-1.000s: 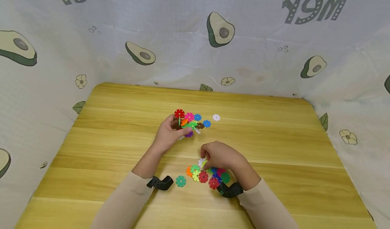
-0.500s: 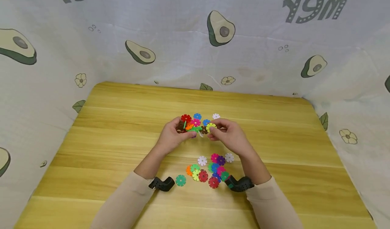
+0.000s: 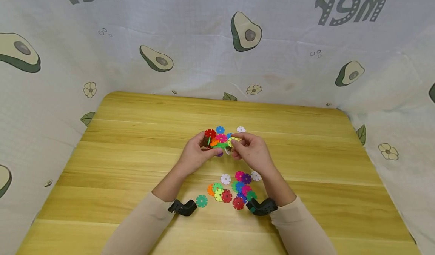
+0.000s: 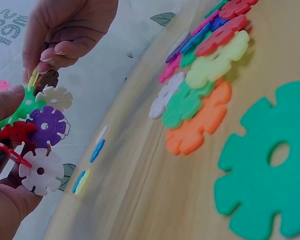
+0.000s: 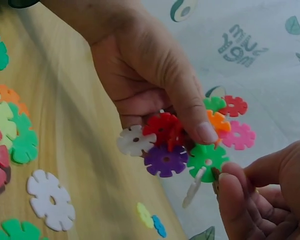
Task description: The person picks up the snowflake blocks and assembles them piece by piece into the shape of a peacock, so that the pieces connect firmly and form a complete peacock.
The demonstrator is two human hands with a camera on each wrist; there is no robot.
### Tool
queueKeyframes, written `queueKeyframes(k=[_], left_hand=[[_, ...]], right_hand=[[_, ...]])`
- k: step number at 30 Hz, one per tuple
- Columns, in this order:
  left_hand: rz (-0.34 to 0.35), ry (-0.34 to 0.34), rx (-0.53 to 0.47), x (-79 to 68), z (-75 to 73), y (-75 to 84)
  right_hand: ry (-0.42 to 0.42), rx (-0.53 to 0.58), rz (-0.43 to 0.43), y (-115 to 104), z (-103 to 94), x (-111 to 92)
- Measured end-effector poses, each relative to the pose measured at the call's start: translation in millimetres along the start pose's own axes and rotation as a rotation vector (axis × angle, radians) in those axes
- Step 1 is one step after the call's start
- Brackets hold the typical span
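My left hand (image 3: 194,156) grips a cluster of interlocked, notched plastic snowflake discs above the table. A red disc (image 3: 210,133), a pink disc (image 3: 221,138), a purple disc (image 4: 46,126) and a green disc (image 5: 208,159) are among its joined pieces. Thumb and fingers of my right hand (image 3: 255,153) pinch a yellow snowflake disc (image 3: 232,141) at the cluster's right side. In the left wrist view this yellow disc shows edge-on, right beside a brown disc (image 4: 47,81) of the cluster. The right fingers hide most of it in the right wrist view.
Loose discs lie on the wooden table (image 3: 136,134) nearer the body, among them a teal disc (image 3: 201,201), a white disc (image 3: 225,179) and a red disc (image 3: 238,203). Behind the hands lie another white disc (image 3: 241,129) and a blue disc (image 3: 220,129). A printed curtain (image 3: 200,32) surrounds the table.
My right hand has risen from the near pile with the yellow disc and come to the cluster. My left hand has shifted slightly right and nearer the body with the cluster.
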State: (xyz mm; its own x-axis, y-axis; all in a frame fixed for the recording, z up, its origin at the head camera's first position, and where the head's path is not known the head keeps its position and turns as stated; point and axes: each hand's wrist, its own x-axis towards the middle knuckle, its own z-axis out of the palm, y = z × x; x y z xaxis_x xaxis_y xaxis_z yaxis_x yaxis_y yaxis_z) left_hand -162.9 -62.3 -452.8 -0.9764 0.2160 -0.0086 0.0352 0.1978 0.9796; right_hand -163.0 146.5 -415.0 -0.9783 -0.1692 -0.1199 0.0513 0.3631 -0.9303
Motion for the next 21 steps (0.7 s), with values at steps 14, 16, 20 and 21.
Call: queueKeyframes(k=[14,16,20,21], left_hand=[[0.033,0.075,-0.089,-2.7,8.9,-0.9],[0.041,0.084,-0.105,-3.6,10.0,-0.7],[0.049,0.111,-0.107,-5.2,11.9,-0.2],[0.051,0.119,-0.105,-5.6,12.2,0.1]], right_hand=[[0.110,0.123,0.042,1,19.7,0],[0.120,0.152,0.060,1,21.0,1],[0.134,0.209,0.092,2,23.7,2],[0.135,0.225,0.100,2,24.3,2]])
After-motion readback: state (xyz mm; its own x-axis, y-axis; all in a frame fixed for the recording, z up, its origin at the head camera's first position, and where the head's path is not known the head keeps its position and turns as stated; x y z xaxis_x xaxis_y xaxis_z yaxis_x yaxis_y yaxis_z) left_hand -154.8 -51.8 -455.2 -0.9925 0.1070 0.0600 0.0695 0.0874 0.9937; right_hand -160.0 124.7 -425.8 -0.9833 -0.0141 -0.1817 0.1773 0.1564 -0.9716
